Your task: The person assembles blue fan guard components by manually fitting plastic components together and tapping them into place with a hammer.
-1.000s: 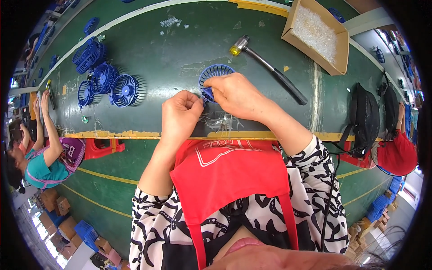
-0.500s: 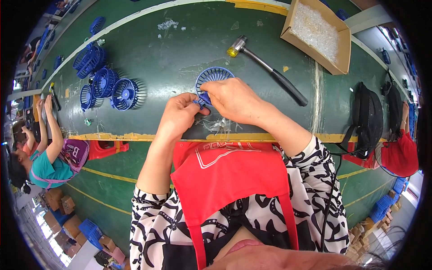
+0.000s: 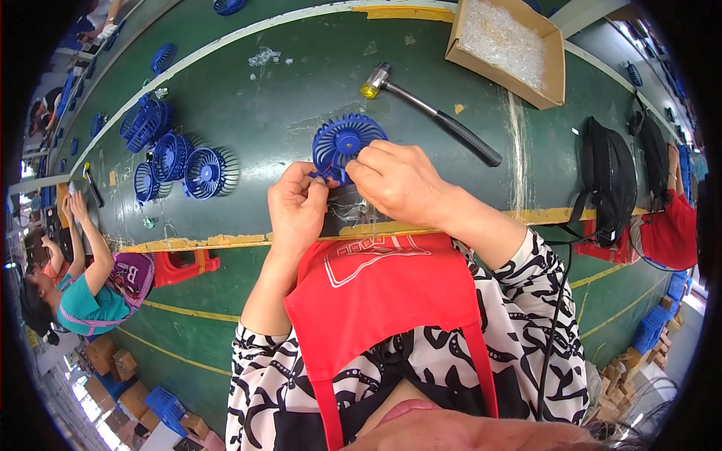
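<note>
At the near edge of the bench, a round blue fan housing (image 3: 348,140) shows its ribs and central hub. My right hand (image 3: 400,179) is closed on its lower right side, fingers bent round the rim. At the lower left of the housing, the thumb and fingertips of my left hand (image 3: 295,201) are pinched together; the small piece between them is too hidden to name. A hammer (image 3: 429,113) with a yellow-tipped head and black grip lies beyond my right hand.
Several blue fan housings (image 3: 203,174) stand at the left. An open cardboard box (image 3: 508,46) of small clear pieces sits far right, and a black backpack (image 3: 608,180) near the right end. Loose clear bits (image 3: 263,57) lie farther back. A co-worker (image 3: 94,301) sits at left.
The fan housing has turned, so its ribbed face and hub now show above my hands. My right hand has shifted its grip lower right. The whole view has swung slightly.
</note>
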Tool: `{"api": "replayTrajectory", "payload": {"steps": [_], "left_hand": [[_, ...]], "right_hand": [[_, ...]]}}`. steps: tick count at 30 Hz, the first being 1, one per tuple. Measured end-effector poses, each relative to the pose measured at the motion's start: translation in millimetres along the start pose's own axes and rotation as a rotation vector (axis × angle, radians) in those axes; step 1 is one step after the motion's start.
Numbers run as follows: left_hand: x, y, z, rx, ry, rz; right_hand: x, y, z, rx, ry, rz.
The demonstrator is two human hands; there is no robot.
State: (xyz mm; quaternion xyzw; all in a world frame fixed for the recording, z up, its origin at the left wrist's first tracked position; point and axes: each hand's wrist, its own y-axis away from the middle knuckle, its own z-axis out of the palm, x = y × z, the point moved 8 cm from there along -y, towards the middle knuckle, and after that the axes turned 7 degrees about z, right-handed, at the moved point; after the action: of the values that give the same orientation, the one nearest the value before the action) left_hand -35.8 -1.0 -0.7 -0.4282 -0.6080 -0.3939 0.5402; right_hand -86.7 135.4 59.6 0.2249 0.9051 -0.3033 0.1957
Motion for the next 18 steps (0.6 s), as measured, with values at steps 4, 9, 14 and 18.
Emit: {"api": "replayTrajectory", "payload": {"steps": [4,9,14,18], "left_hand": [[6,9,6,-0.012,-0.021,0.017],[1,15,4,0.020,-0.012,0.051],[9,23,5,-0.037,-0.047,0.118],[17,27,9,-0.073,-0.118,0.201]], "right_hand": [[-9,3,-6,0.059,0.000,0.036],[-19,5,1,0.155,-0.060,0.076],[-27,8,1,0.132,-0.017,0.080],[-32,11,9,0.100,0.059,0.112]]}}
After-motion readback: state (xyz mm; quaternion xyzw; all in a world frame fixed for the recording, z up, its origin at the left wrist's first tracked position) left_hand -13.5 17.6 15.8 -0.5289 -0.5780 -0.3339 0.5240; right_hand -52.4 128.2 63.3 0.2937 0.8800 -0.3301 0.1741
